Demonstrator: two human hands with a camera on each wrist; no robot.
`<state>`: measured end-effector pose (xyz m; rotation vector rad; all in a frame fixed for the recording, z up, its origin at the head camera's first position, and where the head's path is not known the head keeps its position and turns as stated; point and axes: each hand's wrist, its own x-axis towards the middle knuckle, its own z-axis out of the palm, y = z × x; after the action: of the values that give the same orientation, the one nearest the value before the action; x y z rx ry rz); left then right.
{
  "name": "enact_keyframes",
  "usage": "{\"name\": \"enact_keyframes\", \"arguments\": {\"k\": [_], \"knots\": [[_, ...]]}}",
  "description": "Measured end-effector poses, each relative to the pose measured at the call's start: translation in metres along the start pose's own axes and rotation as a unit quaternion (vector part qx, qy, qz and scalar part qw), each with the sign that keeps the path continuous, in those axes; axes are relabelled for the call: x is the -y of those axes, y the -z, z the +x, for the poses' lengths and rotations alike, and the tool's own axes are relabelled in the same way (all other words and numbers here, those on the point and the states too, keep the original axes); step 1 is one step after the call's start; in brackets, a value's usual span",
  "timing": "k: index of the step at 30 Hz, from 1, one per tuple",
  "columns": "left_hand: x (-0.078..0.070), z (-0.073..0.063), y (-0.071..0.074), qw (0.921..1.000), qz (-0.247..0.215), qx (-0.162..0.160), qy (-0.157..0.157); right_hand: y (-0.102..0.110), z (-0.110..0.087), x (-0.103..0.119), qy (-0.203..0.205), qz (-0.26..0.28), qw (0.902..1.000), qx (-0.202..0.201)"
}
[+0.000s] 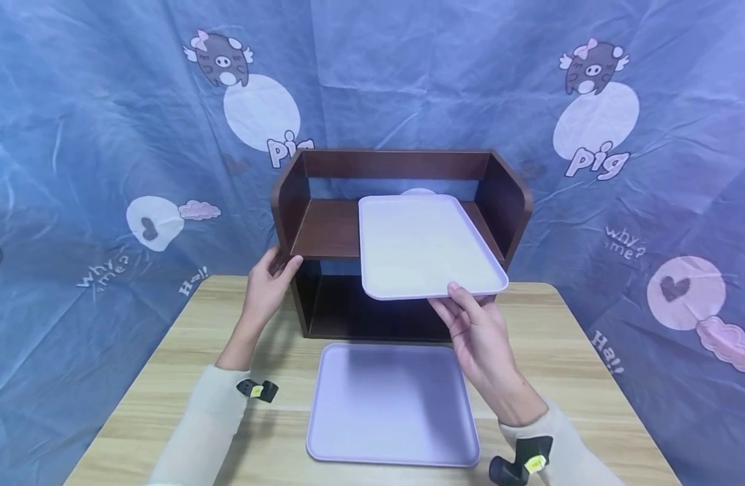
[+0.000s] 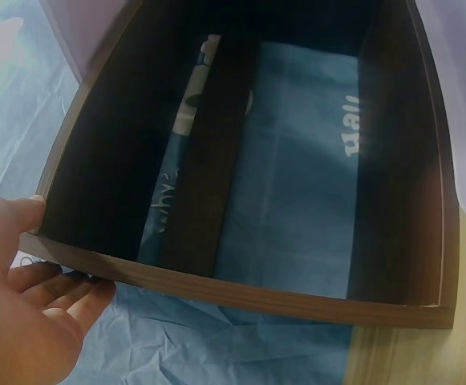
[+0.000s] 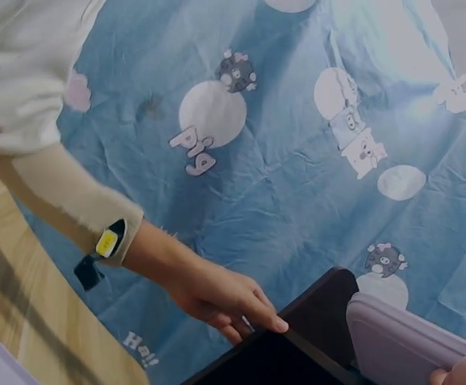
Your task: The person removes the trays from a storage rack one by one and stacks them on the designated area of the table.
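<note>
At brown shelf (image 1: 329, 229) | left hand (image 1: 267, 287) grips its left side | right hand (image 1: 478, 331) pinches upper tray (image 1: 429, 246) by near edge | lower tray (image 1: 392, 405) on table (image 1: 530, 337)

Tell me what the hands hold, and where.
The right hand holds the raised tray by its near edge; the left hand, the shelf by its left side.

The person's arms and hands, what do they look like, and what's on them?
The left hand and right hand are bare, with no gloves. The left sleeve and right sleeve are plain and pale, stopping short of the hands. Each sleeve has a small black gadget with a yellow label.
</note>
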<state>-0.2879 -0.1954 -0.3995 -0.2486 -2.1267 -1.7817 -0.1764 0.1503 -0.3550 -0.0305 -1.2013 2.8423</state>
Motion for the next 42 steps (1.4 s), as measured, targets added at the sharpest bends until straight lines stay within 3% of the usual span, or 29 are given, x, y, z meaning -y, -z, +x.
{"name": "enact_keyframes", "arguments": {"k": [8,24,32,42], "knots": [[-0.002,-0.002,-0.001,1.0,-0.001,0.0,0.004,0.003,-0.003,0.003,0.016,0.015,0.9994,-0.027],[-0.003,-0.002,-0.002,1.0,-0.001,0.001,-0.001,0.008,-0.005,0.012,0.075,0.074,0.9939,-0.031],[-0.002,-0.002,-0.001,1.0,0.003,0.0,0.0,0.013,-0.005,0.017,0.097,0.056,0.9933,-0.025],[-0.003,-0.002,-0.001,1.0,0.002,0.001,0.0,0.017,-0.004,0.027,0.082,0.031,0.996,-0.016]]}}
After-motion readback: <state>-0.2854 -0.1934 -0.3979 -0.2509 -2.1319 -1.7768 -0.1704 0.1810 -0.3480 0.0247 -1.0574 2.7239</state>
